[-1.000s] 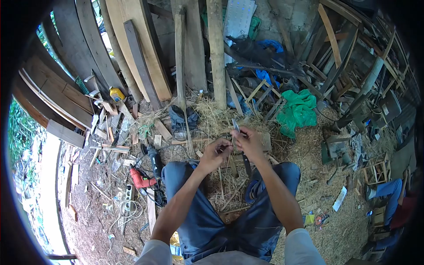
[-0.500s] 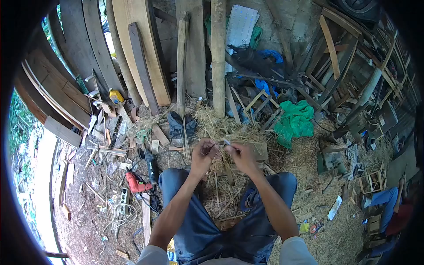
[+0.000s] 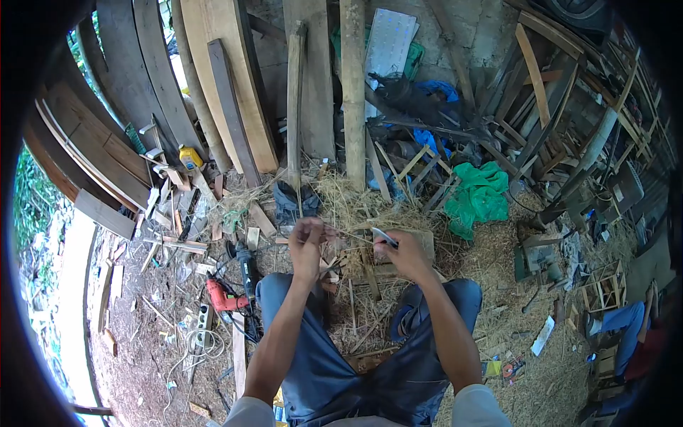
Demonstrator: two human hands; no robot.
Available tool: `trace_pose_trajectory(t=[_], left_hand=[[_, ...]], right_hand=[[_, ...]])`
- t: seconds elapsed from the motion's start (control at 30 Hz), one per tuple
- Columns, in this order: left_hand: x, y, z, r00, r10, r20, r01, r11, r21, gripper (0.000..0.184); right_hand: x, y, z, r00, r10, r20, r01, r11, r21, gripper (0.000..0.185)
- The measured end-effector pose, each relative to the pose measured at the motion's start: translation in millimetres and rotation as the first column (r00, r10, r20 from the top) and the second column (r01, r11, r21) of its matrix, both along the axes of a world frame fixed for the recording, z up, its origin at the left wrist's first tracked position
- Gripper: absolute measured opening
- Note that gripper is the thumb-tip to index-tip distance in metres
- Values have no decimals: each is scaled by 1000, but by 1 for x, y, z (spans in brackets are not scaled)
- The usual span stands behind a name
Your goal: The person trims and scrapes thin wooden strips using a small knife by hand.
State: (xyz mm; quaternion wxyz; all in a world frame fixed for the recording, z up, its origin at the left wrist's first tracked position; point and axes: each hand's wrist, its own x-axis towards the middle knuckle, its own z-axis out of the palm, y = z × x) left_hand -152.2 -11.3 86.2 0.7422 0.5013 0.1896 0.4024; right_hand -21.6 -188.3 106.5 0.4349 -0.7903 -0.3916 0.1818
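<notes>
In my right hand (image 3: 405, 255) is a small knife (image 3: 385, 237), its pale blade pointing up and left and its dark handle inside my closed fingers. My left hand (image 3: 307, 245) is raised to the left of it, fingers bent together around a thin pale strip (image 3: 350, 234) that stretches toward the knife. Whether the blade touches the strip cannot be made out. Beneath both hands, straw-like shavings (image 3: 341, 196) and a short narrow wooden piece (image 3: 371, 279) lie between my knees.
A red power drill (image 3: 225, 296) and a dark angle grinder (image 3: 246, 269) lie left of my knee, near a power strip (image 3: 204, 320). Planks (image 3: 224, 85) lean ahead. A green plastic bag (image 3: 477, 199) sits right of the shavings. Another person's blue-clad leg (image 3: 622, 320) shows far right.
My hands have moved apart: the left went left and slightly up, the right shifted right. More of the knife blade and the thin strip now shows between them.
</notes>
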Motion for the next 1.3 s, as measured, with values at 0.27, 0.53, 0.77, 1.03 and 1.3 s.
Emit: trace_pose_trajectory(t=[0.27,0.53,0.77,1.03,1.3], left_hand=[[-3,8,-2,999,41,-27,-43,996,-75,11],[-4,8,-3,997,14,-72,-24,990,-140,8],[-8,-15,-24,835,-395,-383,501,835,229,10],[-8,-28,-15,789,-235,-568,504,776,378,16],[-4,-19,-9,876,-252,-411,330,935,130,15]], right_hand=[[34,-20,-8,983,-150,110,137,983,120,15],[31,-19,0,940,-285,-188,314,938,148,21],[41,-17,-9,706,-163,-689,515,786,341,28],[-11,14,-17,929,-183,-322,214,975,63,35],[-19,31,-28,955,-35,-294,133,938,320,33]])
